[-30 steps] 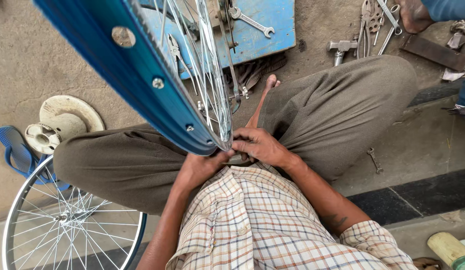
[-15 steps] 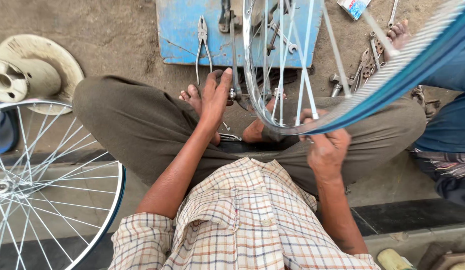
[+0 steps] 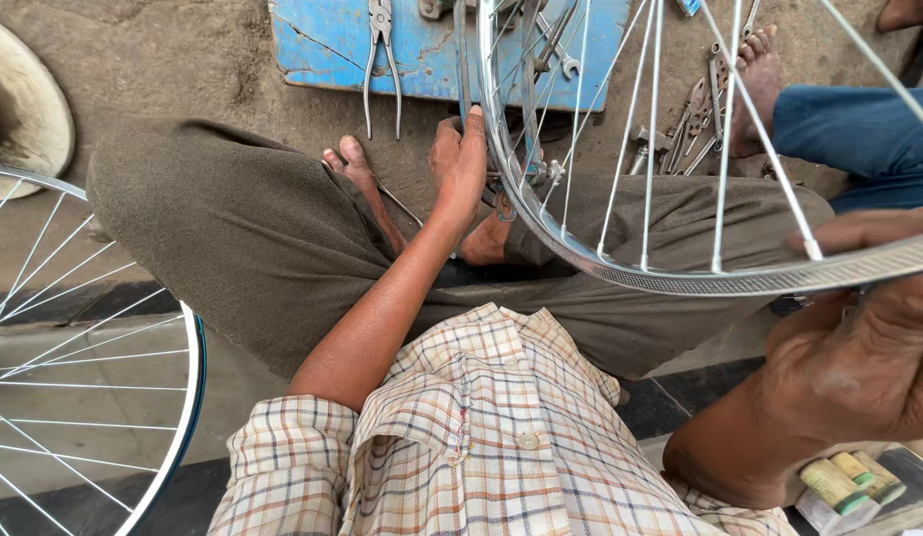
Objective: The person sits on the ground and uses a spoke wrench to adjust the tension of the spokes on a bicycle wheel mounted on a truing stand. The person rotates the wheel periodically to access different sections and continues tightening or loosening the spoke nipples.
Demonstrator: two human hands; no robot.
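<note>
I sit cross-legged on the ground in olive trousers and a checked shirt. A silver bicycle wheel rim with thin spokes hangs over my lap. My right hand, close to the camera at the right, grips the rim's near edge. My left hand reaches forward and holds the rim's far left side near the blue board. My bare feet show beneath the wheel.
A blue wooden board with pliers and spanners lies ahead. A second spoked wheel stands at the left. Another person's bare foot and jeans leg are at the right. Loose tools lie beside them. Small cylinders sit at the lower right.
The wheel has swung down and to the right over my lap. My left hand has moved from my foot onto the rim. My right hand has come nearer the camera.
</note>
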